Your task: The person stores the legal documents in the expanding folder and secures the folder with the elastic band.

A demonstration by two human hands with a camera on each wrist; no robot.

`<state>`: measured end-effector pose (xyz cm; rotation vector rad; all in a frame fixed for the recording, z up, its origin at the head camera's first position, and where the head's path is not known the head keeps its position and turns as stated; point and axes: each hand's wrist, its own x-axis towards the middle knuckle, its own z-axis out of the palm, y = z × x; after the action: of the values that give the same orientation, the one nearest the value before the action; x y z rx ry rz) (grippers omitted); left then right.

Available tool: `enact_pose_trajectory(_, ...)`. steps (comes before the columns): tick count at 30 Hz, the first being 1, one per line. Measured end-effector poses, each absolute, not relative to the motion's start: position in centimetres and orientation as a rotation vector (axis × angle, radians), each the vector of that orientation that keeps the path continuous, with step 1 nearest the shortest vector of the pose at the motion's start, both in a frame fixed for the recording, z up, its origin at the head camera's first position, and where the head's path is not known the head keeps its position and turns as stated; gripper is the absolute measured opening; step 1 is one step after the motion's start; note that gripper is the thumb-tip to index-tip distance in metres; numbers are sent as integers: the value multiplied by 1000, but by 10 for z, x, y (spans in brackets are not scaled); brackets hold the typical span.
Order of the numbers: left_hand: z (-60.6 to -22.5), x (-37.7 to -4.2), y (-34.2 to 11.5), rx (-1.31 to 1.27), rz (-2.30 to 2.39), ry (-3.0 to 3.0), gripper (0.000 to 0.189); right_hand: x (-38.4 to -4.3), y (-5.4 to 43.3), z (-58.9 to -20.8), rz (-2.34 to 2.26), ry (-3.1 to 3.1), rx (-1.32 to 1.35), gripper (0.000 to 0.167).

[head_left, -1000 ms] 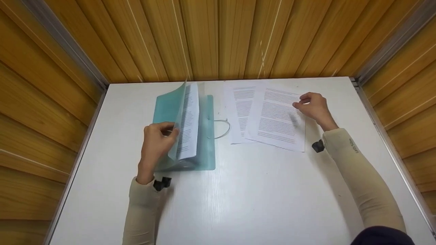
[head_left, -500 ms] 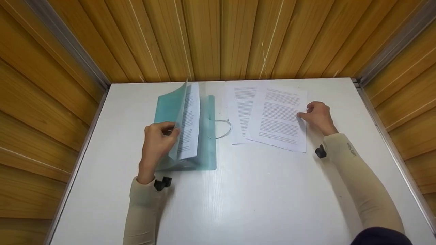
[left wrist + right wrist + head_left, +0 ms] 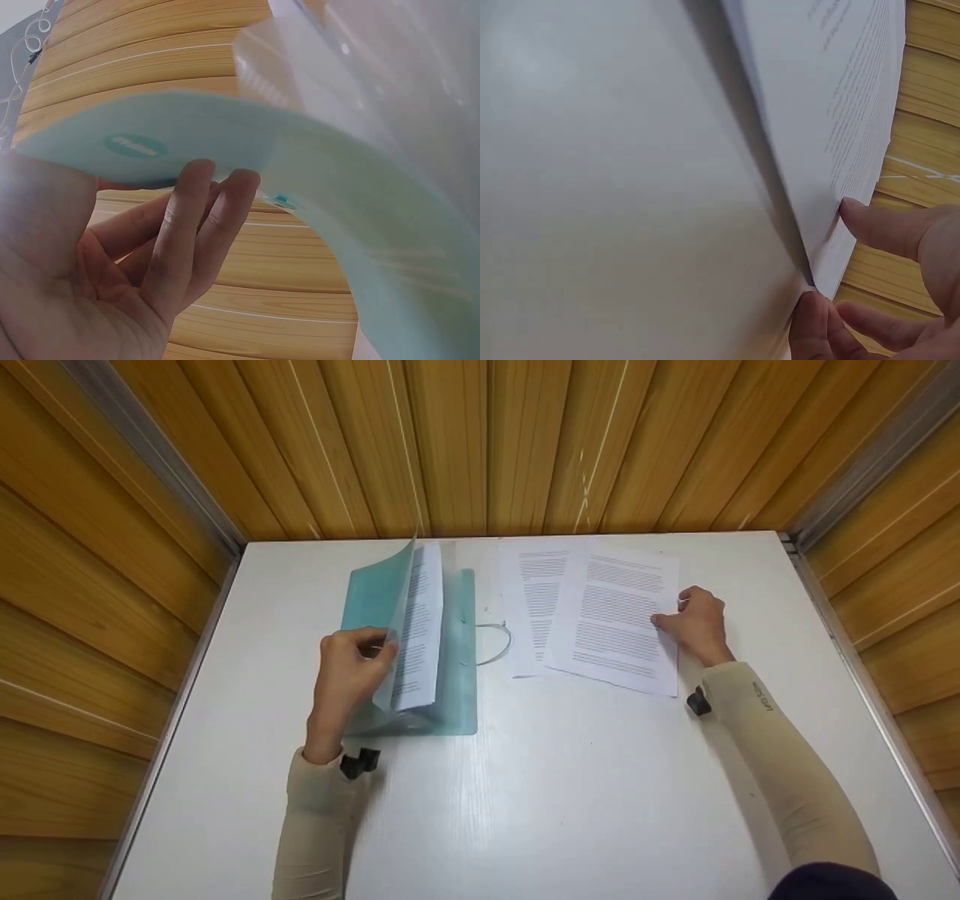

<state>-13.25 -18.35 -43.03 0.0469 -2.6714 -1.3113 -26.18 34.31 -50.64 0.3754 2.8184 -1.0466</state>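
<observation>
My left hand pinches the raised cover of a teal plastic folder, with the thumb on one side and fingers on the other. In the left wrist view the cover bows above the fingers. Inside the folder stands a tilted stack of printed pages, beside clear plastic leaves. At the right, my right hand holds the side edge of a printed sheet. Its thumb is on the printed face, fingertips at the paper's edge. Another printed sheet lies partly beneath.
A thin cord loop sticks out from the folder's right edge onto the white table. Wood-look panels wall off the back and both sides. Small black devices sit at both wrists.
My right hand has come down and slightly right from over the top sheet to its right edge, thumb now on it. The left hand and folder stay in place.
</observation>
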Motion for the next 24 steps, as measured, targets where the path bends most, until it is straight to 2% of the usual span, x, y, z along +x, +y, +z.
enact_pose_trajectory(9, -432, -132, -183, 29, -1308, -2657, 26, -260, 345, -511, -1094, 2864, 343, 75)
enact_pose_trajectory(24, -431, -132, -185, 21, -1316, -2655, 26, -262, 355, -507, -1124, 2724, 380, 70)
